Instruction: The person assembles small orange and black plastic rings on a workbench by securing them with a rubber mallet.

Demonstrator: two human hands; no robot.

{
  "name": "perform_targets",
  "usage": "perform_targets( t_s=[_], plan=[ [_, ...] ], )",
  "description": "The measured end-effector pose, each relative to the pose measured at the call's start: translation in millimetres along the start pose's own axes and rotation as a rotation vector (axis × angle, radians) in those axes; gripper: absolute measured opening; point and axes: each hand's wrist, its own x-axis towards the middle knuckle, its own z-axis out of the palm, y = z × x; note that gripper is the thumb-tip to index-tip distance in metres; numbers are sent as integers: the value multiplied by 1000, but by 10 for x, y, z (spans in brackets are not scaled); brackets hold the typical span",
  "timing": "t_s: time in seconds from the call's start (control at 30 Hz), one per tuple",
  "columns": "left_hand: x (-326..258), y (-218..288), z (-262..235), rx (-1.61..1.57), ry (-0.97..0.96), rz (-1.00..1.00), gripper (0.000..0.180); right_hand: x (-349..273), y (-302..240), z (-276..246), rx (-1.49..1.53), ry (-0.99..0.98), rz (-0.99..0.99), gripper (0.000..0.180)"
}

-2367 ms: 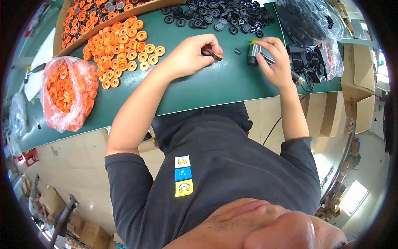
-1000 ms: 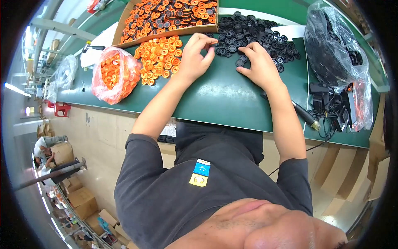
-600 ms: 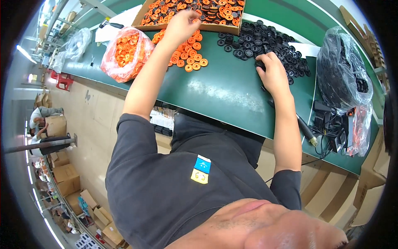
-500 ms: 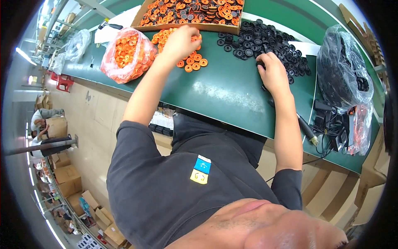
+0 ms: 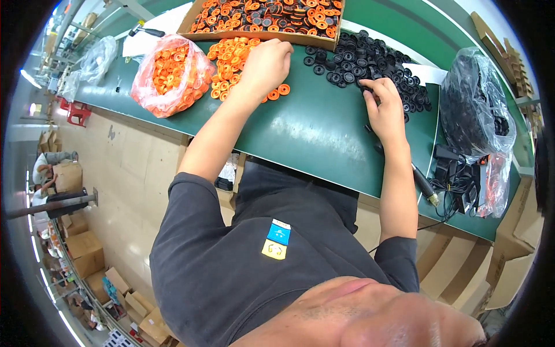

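The left hand [image 5: 267,61] has its grip curled down over a loose pile of orange rings [image 5: 237,63] on the green counter [image 5: 312,130]; whether the fingers hold 1 cannot be seen. The right hand [image 5: 386,107] pinches with a narrow grip at the near edge of a heap of black rings [image 5: 370,58], apparently on 1 small black piece. Small round parts could roll off the counter's near edge if nudged. Beyond the piles sits a cardboard box [image 5: 272,17] of mixed rings, a clear bag of orange rings [image 5: 170,72] at left, a bag of black parts [image 5: 477,107] at right. Cardboard cartons line the workshop floor.
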Motion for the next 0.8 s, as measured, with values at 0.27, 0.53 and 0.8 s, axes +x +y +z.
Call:
perform_targets(
  t_s=[0.27,0.53,0.8],
  plan=[
    [26,151,-56,175,-262,-152,22,-30,-36,-16,137,-5,110,35],
    [-59,79,16,-59,-212,-75,15,-35,-111,9,142,-20,100,34],
    [-96,112,84,-326,-135,1,18,-48,-268,61,110,-66,-13,35]
  ],
)
